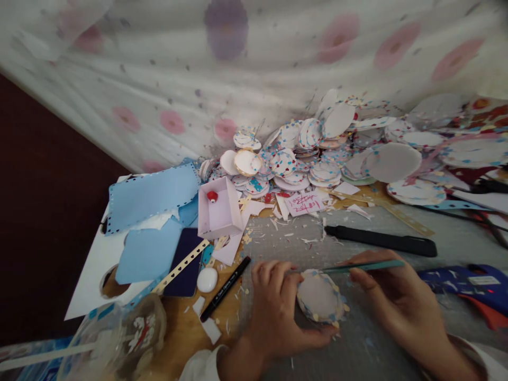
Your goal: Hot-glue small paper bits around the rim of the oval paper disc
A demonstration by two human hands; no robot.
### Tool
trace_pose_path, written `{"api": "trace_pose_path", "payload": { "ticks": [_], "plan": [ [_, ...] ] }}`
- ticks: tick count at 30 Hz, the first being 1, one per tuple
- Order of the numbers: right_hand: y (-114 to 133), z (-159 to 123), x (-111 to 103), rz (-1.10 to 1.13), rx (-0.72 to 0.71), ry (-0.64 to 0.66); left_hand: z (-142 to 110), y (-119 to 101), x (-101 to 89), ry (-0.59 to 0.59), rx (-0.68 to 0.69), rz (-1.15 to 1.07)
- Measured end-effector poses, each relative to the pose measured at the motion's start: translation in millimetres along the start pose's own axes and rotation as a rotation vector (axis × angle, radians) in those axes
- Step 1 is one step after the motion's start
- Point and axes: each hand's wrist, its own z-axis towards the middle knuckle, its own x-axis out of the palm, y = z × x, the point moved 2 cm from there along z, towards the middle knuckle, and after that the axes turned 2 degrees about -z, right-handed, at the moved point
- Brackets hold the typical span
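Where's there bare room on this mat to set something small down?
The grey mat lies mostly bare between the held paper disc and the right hand. Another patch, lightly littered, lies between the left hand and the long black tool. Crowded: stacked discs behind, the pink box and black marker leftward.

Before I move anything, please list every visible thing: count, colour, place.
Table: one, brown, underneath
Mat: one, grey, on table
Scraps: uncountable, mixed, scattered
Disc: one, whitish, over mat
Thin tool: one, teal, beside disc
Bar: one, black, on mat
Marker: one, black, left of disc
Box: one, pinkish, beyond marker
Trinket: one, red, inside box
Round piece: one, white, beside marker
Rectangle: one, dark blue, left
Sheets: several, blue and white, left
Piled discs: many, whitish, back
Cup: one, clear, lower left
Cloth: one, flowered white, behind
Object: one, blue and orange, right
Left hand: one, white cuff, holding disc
Right hand: one, white cuff, holding thin tool
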Motion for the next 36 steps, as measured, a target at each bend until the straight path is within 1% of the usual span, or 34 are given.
{"api": "trace_pose_path", "payload": {
  "ticks": [7, 11, 23, 26, 30, 32, 34, 36],
  "plan": [
    [-3, 1, -1, 0.001, 0.011, 0.040, 0, 0, -0.1, -0.013, 0.006, -0.008],
    [-2, 1, -1, 0.027, 0.034, 0.019, 1, -1, -0.8, -0.013, 0.001, -0.004],
    [-1, -2, -1, 0.037, -0.042, 0.048, 3, -2, -2.5, -0.035, 0.037, -0.006],
    [1, -1, -5, 0.057, -0.031, -0.018, 3, -1, -2.4, -0.023, 0.019, -0.017],
    [4, 2, -10, 0.152, 0.069, -0.191, 2, 2, -1.9, -0.011, 0.018, -0.054],
    [6, 5, -13, 0.183, 0.099, -0.253, 2, 5, -1.0, 0.010, 0.011, -0.068],
    [7, 7, -18, 0.148, 0.097, -0.253, 2, 8, 0.4, 0.051, 0.000, -0.078],
    [5, 8, -27, 0.031, 0.079, -0.168, 3, 10, 1.7, 0.097, -0.017, -0.087]
  ]
}}
